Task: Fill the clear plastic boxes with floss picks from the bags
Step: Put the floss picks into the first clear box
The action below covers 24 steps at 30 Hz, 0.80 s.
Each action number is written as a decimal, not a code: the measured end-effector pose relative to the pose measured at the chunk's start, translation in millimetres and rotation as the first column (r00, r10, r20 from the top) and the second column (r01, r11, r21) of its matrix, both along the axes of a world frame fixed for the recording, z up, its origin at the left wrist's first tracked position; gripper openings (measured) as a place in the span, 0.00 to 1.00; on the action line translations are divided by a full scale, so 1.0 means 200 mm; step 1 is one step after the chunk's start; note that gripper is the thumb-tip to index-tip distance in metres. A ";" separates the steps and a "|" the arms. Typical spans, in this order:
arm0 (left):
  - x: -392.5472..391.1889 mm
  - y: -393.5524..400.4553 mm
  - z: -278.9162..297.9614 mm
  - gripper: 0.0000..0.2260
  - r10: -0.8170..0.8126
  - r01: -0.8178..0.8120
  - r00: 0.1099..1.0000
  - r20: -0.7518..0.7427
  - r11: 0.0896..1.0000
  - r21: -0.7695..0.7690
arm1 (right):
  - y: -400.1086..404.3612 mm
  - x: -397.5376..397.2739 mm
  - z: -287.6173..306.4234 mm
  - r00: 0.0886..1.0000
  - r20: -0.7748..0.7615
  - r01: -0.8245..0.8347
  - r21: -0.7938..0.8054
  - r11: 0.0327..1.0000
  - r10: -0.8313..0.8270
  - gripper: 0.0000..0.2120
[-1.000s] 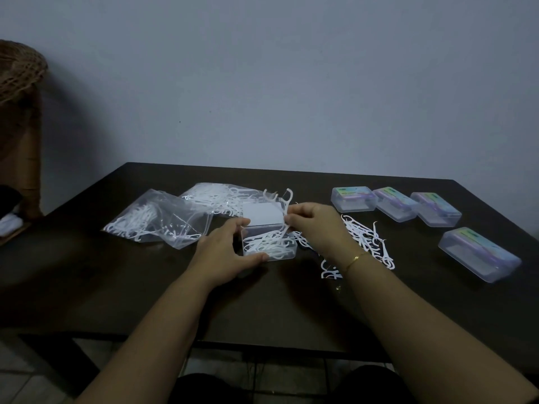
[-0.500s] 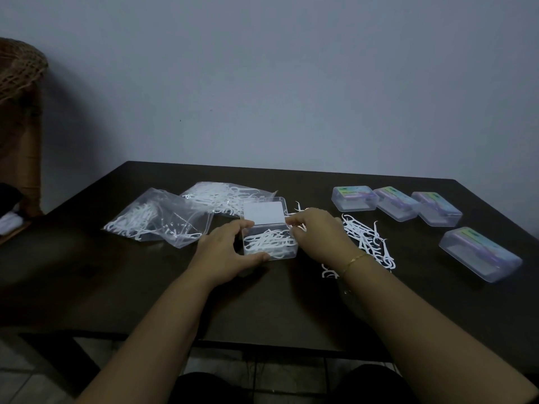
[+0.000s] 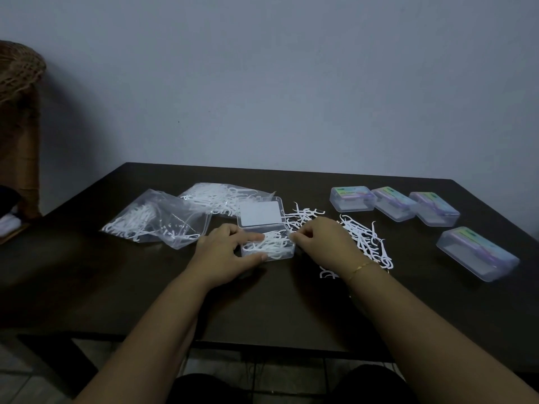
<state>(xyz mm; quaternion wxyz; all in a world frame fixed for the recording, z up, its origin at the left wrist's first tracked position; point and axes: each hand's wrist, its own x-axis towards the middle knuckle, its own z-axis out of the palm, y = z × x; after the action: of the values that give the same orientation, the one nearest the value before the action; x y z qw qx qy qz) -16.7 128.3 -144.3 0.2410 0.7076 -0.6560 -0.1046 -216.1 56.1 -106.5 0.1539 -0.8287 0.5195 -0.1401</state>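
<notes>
Clear box [image 3: 267,242] sits between both hands [image 3: 224,250].

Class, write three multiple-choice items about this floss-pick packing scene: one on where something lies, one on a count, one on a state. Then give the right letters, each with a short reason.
1. Where does the loose pile of floss picks lie?
A. to the right of the open box
B. inside a bag
C. on the floor

2. How many closed boxes stand on the right part of the table?
A. two
B. four
C. six

3. What is the left hand doing?
A. hanging idle
B. lifting a bag
C. holding the open box

Key: 1 A, the picks lie bare on the table beyond the right hand. 2 B, three in a row plus one nearer. 3 C, thumb and fingers bracket its sides.
</notes>
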 end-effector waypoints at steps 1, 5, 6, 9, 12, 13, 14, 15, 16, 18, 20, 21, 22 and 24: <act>0.00 0.00 0.00 0.32 -0.001 0.001 1.000 0.007 1.000 0.004 | 0.00 0.01 0.00 1.000 0.011 0.017 0.018 1.000 -0.017 0.20; 0.01 -0.01 -0.01 0.36 -0.001 0.000 0.999 0.041 1.000 0.012 | 0.01 0.03 0.01 0.998 0.040 0.054 -0.005 0.999 -0.054 0.17; 0.01 -0.01 -0.01 0.36 -0.001 0.000 0.999 0.045 1.000 0.012 | 0.02 0.04 0.00 0.998 0.032 0.051 -0.039 0.998 -0.050 0.15; 0.01 -0.01 -0.01 0.36 -0.004 0.004 0.999 0.044 1.000 0.017 | 0.03 0.06 0.01 0.998 0.008 0.065 -0.159 0.985 -0.064 0.10; 0.01 0.00 -0.01 0.36 -0.003 0.002 0.999 0.046 1.000 0.018 | 0.01 0.07 0.01 0.997 0.020 0.074 -0.145 0.987 -0.072 0.11; 0.01 0.00 -0.01 0.36 -0.004 0.004 0.999 0.047 1.000 0.017 | 0.01 0.07 0.01 0.997 0.041 0.069 -0.133 0.989 -0.064 0.11; 0.01 0.00 -0.01 0.36 -0.007 0.006 0.999 0.049 1.000 0.018 | 0.01 0.07 0.01 0.998 0.053 0.051 -0.134 0.990 -0.045 0.10; 0.01 0.00 -0.01 0.36 -0.008 0.008 0.999 0.051 1.000 0.019 | 0.01 0.06 0.02 0.999 0.044 0.023 -0.138 0.990 -0.017 0.11; 0.01 0.00 -0.01 0.36 -0.009 0.008 0.999 0.052 1.000 0.020 | 0.01 0.05 0.02 1.000 0.018 -0.006 -0.140 0.990 0.009 0.13; 0.01 0.00 -0.01 0.36 -0.008 0.007 0.999 0.046 1.000 0.020 | -0.01 0.02 0.05 1.000 -0.016 -0.015 -0.122 0.992 0.013 0.14; 0.01 0.00 -0.01 0.36 -0.006 0.006 1.000 0.028 1.000 0.017 | -0.03 -0.04 0.07 0.999 -0.007 0.035 -0.078 0.996 -0.036 0.13; 0.01 0.00 -0.01 0.35 -0.006 0.006 1.000 0.017 1.000 0.017 | -0.05 -0.07 0.09 0.998 -0.018 0.057 -0.045 0.997 -0.058 0.13; 0.01 0.00 -0.01 0.34 -0.005 0.005 1.000 0.009 1.000 0.016 | -0.05 -0.12 0.11 0.997 -0.040 0.065 0.004 0.998 -0.064 0.13; 0.00 0.00 -0.01 0.33 0.002 -0.002 1.000 -0.001 1.000 0.005 | -0.04 -0.20 0.15 0.997 -0.068 0.036 0.139 0.990 -0.027 0.12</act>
<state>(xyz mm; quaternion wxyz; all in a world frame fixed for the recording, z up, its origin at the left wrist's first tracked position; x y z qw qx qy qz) -15.7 127.5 -146.0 0.2399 0.7086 -0.6550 -0.1063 -255.7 48.1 -75.9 0.1923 -0.8117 0.5458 -0.0784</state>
